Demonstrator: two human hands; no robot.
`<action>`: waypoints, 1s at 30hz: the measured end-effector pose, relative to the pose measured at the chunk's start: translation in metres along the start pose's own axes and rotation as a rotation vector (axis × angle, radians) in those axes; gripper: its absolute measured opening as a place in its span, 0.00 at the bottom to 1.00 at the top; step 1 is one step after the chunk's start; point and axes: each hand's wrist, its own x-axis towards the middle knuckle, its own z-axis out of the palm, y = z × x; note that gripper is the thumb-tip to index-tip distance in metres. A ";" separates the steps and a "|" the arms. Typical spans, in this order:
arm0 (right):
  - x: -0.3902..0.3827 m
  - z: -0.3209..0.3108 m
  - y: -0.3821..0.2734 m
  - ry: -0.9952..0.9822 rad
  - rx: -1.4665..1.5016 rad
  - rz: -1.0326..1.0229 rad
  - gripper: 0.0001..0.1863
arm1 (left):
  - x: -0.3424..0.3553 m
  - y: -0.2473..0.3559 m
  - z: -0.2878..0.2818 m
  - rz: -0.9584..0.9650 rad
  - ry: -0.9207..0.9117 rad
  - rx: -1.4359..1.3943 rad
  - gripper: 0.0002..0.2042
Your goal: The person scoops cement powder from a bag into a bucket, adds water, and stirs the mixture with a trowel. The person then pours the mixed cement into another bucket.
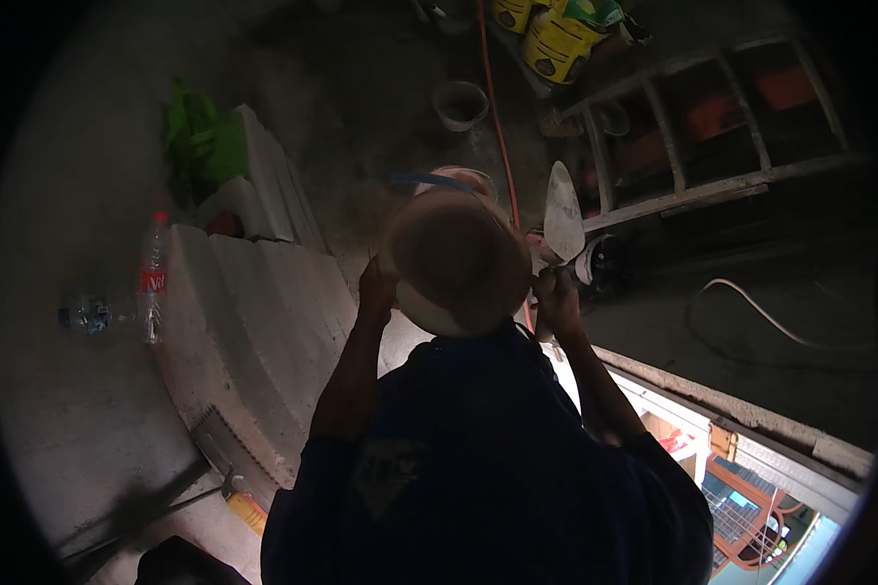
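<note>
Head view: left hand (378,289), pinching a round beige vessel (454,255) at eight o'clock, should keep it level; right hand (558,297) grips a pale leaf-shaped trowel (563,216), two o'clock.

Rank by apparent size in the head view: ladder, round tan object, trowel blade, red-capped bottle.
1. Ladder
2. Round tan object
3. Trowel blade and red-capped bottle: too alike to rank

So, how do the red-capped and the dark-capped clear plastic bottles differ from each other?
The red-capped clear plastic bottle points its cap toward the picture's top; the dark-capped clear plastic bottle points its cap toward the left edge. The red-capped bottle wears a red label; the dark-capped bottle shows bluish patches. Both are transparent and at the person's left.
</note>
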 end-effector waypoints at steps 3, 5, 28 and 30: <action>0.060 0.009 -0.024 -0.025 0.167 -0.058 0.16 | 0.035 0.053 0.022 -0.039 -0.041 0.044 0.26; 0.099 0.020 -0.043 -0.080 0.374 -0.104 0.14 | 0.070 0.072 0.023 0.024 0.040 -0.069 0.26; 0.335 0.295 -0.405 -0.867 0.188 0.468 0.10 | 0.475 0.205 -0.120 -0.542 -1.376 -1.306 0.27; 0.359 0.317 -0.423 -0.850 0.205 0.523 0.10 | 0.495 0.225 -0.131 -0.550 -1.479 -1.286 0.27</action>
